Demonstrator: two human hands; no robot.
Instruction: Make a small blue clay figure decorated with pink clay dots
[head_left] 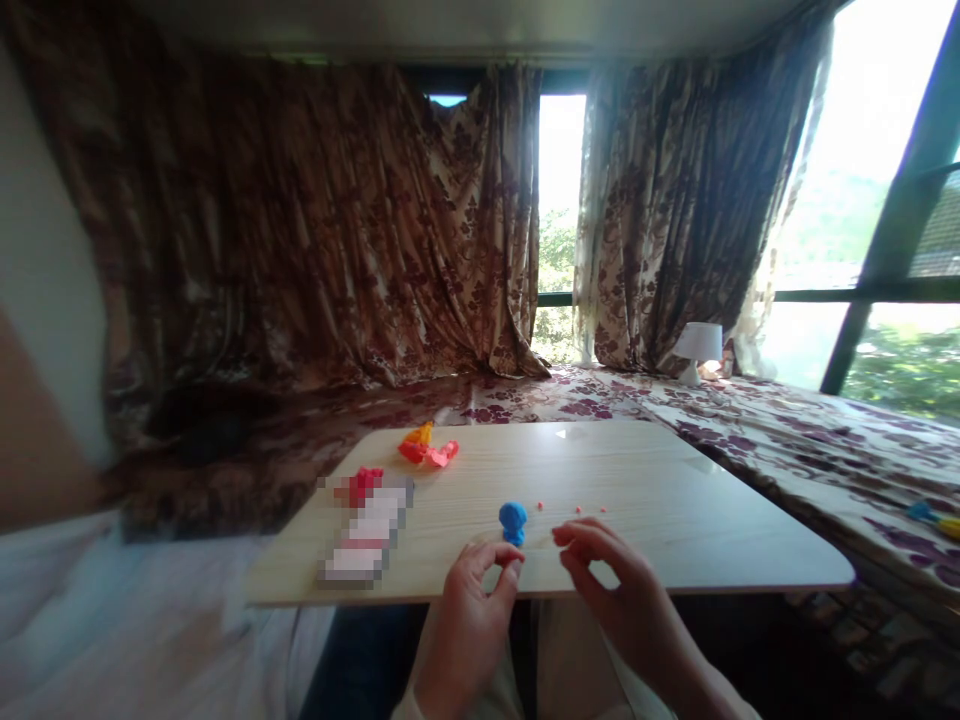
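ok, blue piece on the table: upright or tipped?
Looks upright: the blue piece shows a rounded top over a narrower lower part, just beyond the left hand. Can't tell how steadily.

Left hand (474, 612) and right hand (622, 580) are bare; right forearm (694, 675) is uncovered as far as seen. Pale cream sleeve (407, 707) is worn at left wrist, mostly cropped. Legs (571, 660) are covered in light beige fabric.

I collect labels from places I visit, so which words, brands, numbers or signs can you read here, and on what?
None can be read.
Flat thing on the table: pixelated, so any text is hidden.
Blue lump and lamp: no lettering that I can make out.
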